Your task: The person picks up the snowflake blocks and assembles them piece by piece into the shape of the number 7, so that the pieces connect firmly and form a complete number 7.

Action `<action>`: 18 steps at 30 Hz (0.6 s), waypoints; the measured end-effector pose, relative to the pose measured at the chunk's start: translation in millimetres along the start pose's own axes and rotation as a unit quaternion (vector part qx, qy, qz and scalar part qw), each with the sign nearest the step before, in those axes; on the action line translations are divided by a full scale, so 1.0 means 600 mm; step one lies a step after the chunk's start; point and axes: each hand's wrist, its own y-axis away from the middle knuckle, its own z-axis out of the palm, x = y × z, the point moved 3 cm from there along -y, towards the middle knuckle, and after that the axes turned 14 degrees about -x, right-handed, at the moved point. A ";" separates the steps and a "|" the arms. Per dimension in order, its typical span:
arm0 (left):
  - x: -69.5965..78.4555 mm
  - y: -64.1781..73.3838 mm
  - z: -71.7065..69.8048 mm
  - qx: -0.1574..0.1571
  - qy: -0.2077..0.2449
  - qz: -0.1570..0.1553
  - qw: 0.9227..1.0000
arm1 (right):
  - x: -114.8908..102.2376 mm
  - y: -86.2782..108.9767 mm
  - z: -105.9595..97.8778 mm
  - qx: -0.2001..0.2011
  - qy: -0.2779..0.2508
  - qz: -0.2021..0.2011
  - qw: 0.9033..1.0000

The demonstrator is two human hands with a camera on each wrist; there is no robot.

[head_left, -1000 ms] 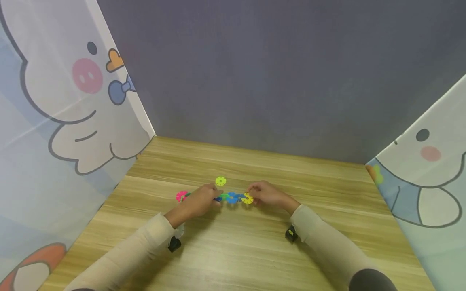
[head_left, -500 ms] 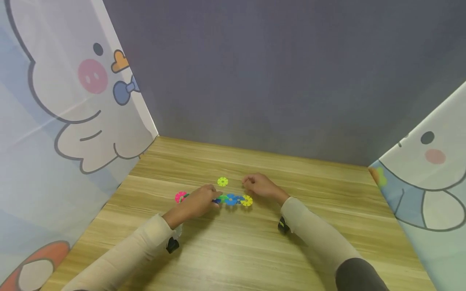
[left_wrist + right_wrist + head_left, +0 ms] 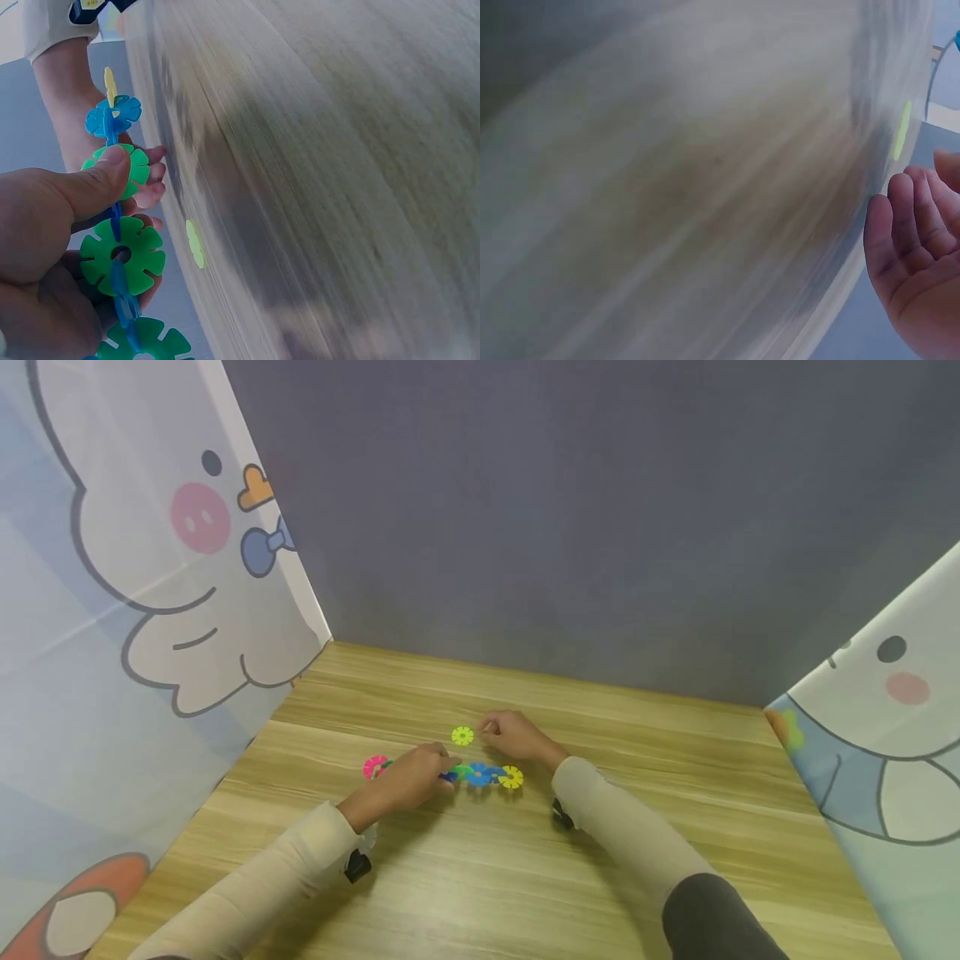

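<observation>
A chain of interlocking snowflake discs (image 3: 477, 774) runs left to right, held above the table. It has a pink disc (image 3: 375, 767) at the left end and a yellow disc (image 3: 512, 777) at the right. My left hand (image 3: 408, 777) grips its middle; in the left wrist view the thumb presses near a green disc (image 3: 138, 171), with another green disc (image 3: 142, 270) below it. Beyond the chain, a loose yellow-green disc (image 3: 462, 736) lies flat on the table. Just right of that disc hovers my right hand (image 3: 517, 735), its fingers loosely bent and holding nothing in the right wrist view.
The wood-grain table (image 3: 480, 877) meets a grey panel (image 3: 525, 527) at the back. Panels with cartoon prints, one at the left (image 3: 150, 635) and one at the right (image 3: 900, 760), flank it. Dark wrist devices hang under both sleeves.
My right hand has let go of the yellow end disc and moved away and left, to beside the loose disc. My left hand keeps its hold on the chain, almost in place.
</observation>
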 end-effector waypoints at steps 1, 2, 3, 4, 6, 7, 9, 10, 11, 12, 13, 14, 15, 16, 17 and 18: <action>0.000 0.000 0.000 0.000 0.001 0.002 1.000 | -0.001 -0.003 0.001 -0.003 0.007 -0.002 1.000; 0.000 0.000 0.001 -0.001 0.003 0.003 1.000 | -0.002 -0.006 0.003 -0.007 0.009 -0.004 1.000; 0.000 -0.001 0.001 -0.001 0.003 0.005 1.000 | -0.002 -0.008 0.005 -0.011 0.013 -0.006 1.000; 0.000 -0.001 0.001 -0.001 0.002 0.006 1.000 | -0.003 -0.011 0.006 -0.014 0.015 -0.008 1.000; 0.000 -0.001 0.001 -0.002 0.001 0.006 1.000 | -0.001 -0.016 0.009 -0.021 0.019 -0.011 1.000; 0.000 -0.001 0.001 -0.003 -0.002 0.005 1.000 | -0.001 -0.018 0.011 -0.024 0.019 -0.014 0.999; 0.000 -0.001 0.000 -0.004 -0.005 0.004 1.000 | 0.001 -0.021 0.013 -0.027 0.016 -0.019 0.999; 0.000 0.000 0.000 -0.005 -0.005 0.004 1.000 | 0.001 -0.023 0.014 -0.027 0.016 -0.020 0.999; 0.000 0.000 0.000 -0.007 -0.004 0.001 1.000 | 0.002 -0.024 0.015 -0.026 0.017 -0.022 0.999; -0.001 0.000 0.000 -0.009 -0.006 0.001 1.000 | 0.002 -0.025 0.016 -0.025 0.022 -0.022 0.999; -0.001 0.000 0.000 -0.011 -0.007 0.001 1.000 | 0.002 -0.027 0.016 -0.025 0.027 -0.022 0.999; -0.001 0.000 0.000 -0.012 -0.008 0.000 1.000 | 0.001 -0.029 0.017 -0.025 0.032 -0.022 0.999; -0.001 0.001 0.001 -0.015 -0.009 -0.002 1.000 | 0.000 -0.030 0.018 -0.025 0.036 -0.020 0.999; -0.002 0.001 0.001 -0.017 -0.008 -0.004 1.000 | -0.001 -0.032 0.018 -0.026 0.039 -0.018 0.999; -0.002 0.001 0.002 -0.018 -0.010 -0.004 1.000 | -0.002 -0.034 0.019 -0.026 0.048 -0.015 0.998; -0.002 0.001 0.002 -0.018 -0.011 -0.004 1.000 | -0.003 -0.036 0.020 -0.028 0.053 -0.011 0.998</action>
